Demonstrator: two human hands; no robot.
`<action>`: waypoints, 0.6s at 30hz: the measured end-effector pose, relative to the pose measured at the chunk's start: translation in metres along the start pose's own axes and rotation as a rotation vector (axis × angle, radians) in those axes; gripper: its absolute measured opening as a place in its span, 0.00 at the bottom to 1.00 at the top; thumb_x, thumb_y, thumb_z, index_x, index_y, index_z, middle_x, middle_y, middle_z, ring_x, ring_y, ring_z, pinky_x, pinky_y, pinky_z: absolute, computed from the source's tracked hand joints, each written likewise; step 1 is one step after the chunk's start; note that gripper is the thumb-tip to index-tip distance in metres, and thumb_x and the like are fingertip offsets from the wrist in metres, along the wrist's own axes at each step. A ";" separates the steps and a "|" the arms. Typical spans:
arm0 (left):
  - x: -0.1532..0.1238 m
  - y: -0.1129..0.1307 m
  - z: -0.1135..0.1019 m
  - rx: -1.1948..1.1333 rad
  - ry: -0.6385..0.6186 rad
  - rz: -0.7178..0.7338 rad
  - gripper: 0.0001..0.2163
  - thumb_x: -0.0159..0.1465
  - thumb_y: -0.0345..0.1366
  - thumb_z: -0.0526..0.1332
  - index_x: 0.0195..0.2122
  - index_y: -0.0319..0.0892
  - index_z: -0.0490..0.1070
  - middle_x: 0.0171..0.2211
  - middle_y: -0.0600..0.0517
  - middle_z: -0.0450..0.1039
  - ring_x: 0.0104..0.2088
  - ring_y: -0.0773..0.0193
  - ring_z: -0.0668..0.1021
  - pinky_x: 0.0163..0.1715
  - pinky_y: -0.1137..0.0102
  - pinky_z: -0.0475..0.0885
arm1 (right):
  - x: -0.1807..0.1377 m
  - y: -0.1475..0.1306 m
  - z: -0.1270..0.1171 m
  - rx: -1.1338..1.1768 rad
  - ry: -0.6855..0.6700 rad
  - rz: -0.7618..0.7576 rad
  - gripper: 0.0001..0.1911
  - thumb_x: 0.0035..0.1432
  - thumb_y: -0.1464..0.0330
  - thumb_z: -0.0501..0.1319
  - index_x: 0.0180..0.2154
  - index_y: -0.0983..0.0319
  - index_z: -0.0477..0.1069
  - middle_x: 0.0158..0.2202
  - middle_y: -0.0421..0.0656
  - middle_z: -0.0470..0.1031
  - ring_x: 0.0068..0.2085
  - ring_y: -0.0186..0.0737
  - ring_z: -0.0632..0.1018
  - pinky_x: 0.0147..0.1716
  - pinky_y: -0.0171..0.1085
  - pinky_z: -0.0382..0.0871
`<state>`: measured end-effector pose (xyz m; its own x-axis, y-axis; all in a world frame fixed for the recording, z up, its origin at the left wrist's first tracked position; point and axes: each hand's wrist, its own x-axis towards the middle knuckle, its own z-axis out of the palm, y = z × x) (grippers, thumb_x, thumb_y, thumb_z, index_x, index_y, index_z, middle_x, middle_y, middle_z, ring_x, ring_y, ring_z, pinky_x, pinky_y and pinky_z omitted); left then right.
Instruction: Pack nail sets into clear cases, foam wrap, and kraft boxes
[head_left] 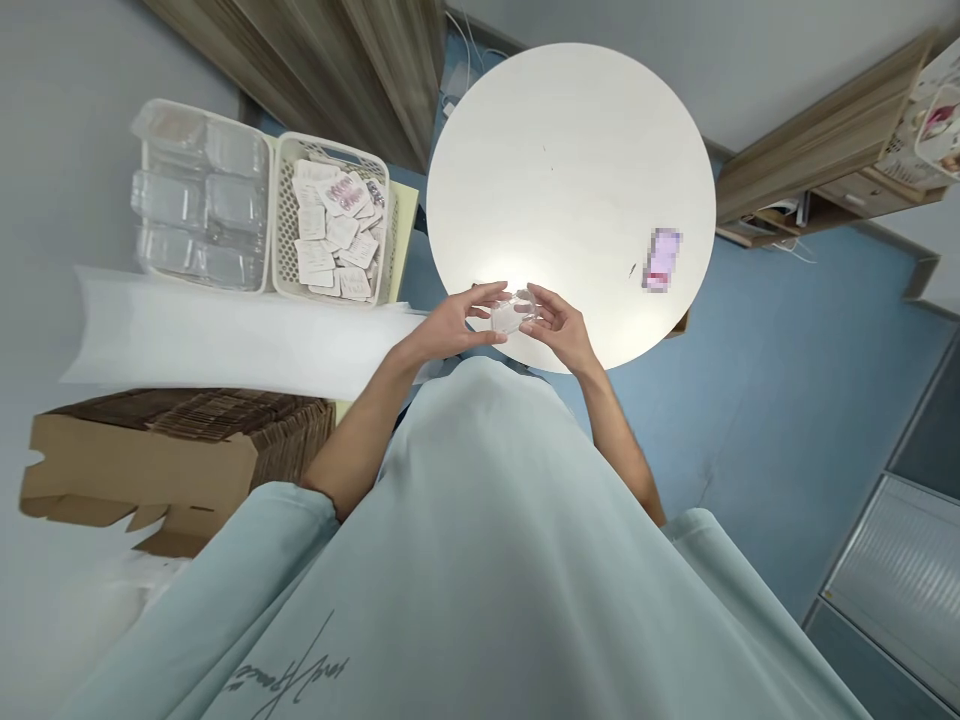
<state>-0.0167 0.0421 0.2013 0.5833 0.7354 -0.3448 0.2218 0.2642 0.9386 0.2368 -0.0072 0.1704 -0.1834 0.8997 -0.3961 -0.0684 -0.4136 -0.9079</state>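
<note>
A small clear plastic case (512, 313) is held between both hands over the near edge of the round white table (570, 180). My left hand (455, 325) grips its left side with thumb and fingers curled around it. Pinching the right side is my right hand (561, 325), fingers bent. Whether the case is open or closed cannot be made out.
To the left stand a white basket of small card packets (334, 232) and a tray of clear plastic cases (201, 195). Below them lie a white sheet (225, 335) and a stack of flat cardboard (172, 445). A small blurred pink item (661, 258) lies on the table's right side.
</note>
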 end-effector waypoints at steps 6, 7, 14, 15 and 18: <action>0.015 0.005 0.017 0.008 0.002 -0.035 0.42 0.55 0.58 0.84 0.70 0.49 0.82 0.74 0.39 0.76 0.73 0.33 0.76 0.72 0.43 0.74 | -0.011 0.005 -0.018 -0.006 0.042 0.026 0.59 0.46 0.35 0.83 0.74 0.49 0.75 0.74 0.50 0.78 0.72 0.62 0.80 0.76 0.63 0.75; 0.017 0.005 0.019 0.000 0.006 -0.037 0.41 0.55 0.57 0.85 0.68 0.49 0.83 0.73 0.39 0.77 0.72 0.33 0.76 0.72 0.42 0.74 | -0.012 0.005 -0.020 -0.009 0.046 0.029 0.59 0.45 0.34 0.83 0.74 0.49 0.75 0.74 0.49 0.78 0.72 0.63 0.80 0.76 0.63 0.75; 0.021 0.006 0.020 0.045 -0.030 -0.025 0.38 0.56 0.60 0.83 0.66 0.50 0.85 0.69 0.41 0.81 0.68 0.35 0.79 0.70 0.43 0.76 | -0.013 0.006 -0.025 -0.027 0.047 0.022 0.59 0.46 0.34 0.82 0.74 0.50 0.75 0.73 0.49 0.79 0.71 0.61 0.81 0.78 0.62 0.72; 0.021 0.007 0.020 0.053 -0.038 -0.027 0.38 0.57 0.60 0.83 0.66 0.49 0.85 0.68 0.40 0.81 0.68 0.35 0.79 0.70 0.43 0.76 | -0.013 0.006 -0.025 -0.029 0.044 0.021 0.59 0.47 0.34 0.82 0.74 0.50 0.75 0.73 0.49 0.79 0.71 0.61 0.81 0.78 0.62 0.72; 0.019 0.010 0.018 0.061 -0.056 -0.039 0.38 0.58 0.60 0.83 0.66 0.48 0.85 0.67 0.40 0.81 0.67 0.36 0.80 0.70 0.43 0.76 | -0.015 0.007 -0.024 -0.024 0.041 0.017 0.57 0.49 0.35 0.82 0.74 0.50 0.76 0.72 0.48 0.80 0.71 0.60 0.82 0.79 0.62 0.72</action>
<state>0.0109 0.0472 0.2039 0.6157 0.6886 -0.3830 0.2914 0.2525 0.9226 0.2626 -0.0202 0.1664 -0.1440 0.8977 -0.4163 -0.0422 -0.4259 -0.9038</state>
